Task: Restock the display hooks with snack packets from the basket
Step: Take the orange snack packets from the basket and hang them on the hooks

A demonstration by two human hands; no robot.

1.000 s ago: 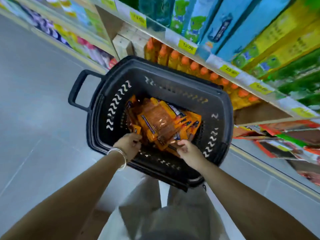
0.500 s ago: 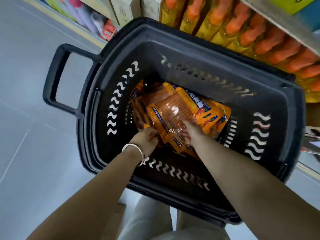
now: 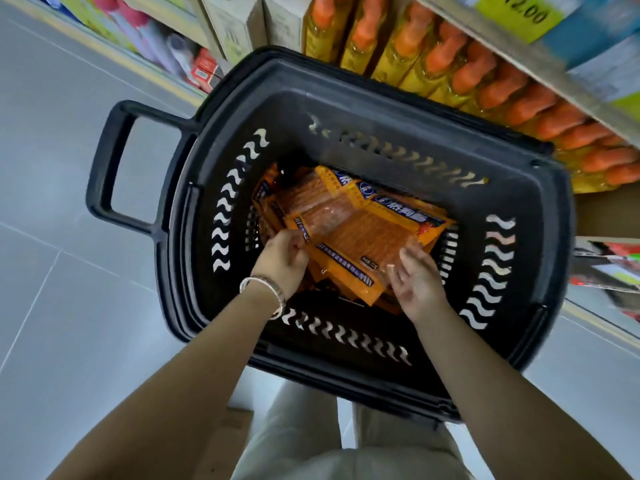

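– Two hands in the basket? Start nearest.
– Nearest, at 6 o'clock, are pale trousers (image 3: 311, 427). Both forearms reach from there over the near rim of the basket (image 3: 346, 379).
– Left hand?
– The left hand (image 3: 282, 261), with a bracelet (image 3: 266, 289) on its wrist, is at 8 o'clock of the packets (image 3: 398, 216). Its fingers (image 3: 298, 242) are curled and pinch the near-left corner of the top packet (image 3: 349, 244).
– And the right?
– The right hand (image 3: 420, 285) is at 5 o'clock of the heap, palm turned up. Its fingers (image 3: 412, 254) are loosely spread and relaxed, tips against the top packet's near-right edge.
– Where do the packets lie?
– All are orange, in a loose heap on the basket's bottom. The top packet lies askew across the rest.
– The basket itself?
– Black, with slotted walls. Its handle (image 3: 104, 168) sticks out at 9 o'clock over the grey floor (image 3: 69, 306).
– Beyond it?
– At 1 o'clock, just behind the far rim, stands a row of yellow bottles (image 3: 485, 81) with orange caps. At 12 o'clock are pale boxes (image 3: 239, 26). Past the bottles, a yellow tag (image 3: 519, 12) reads 12.00.
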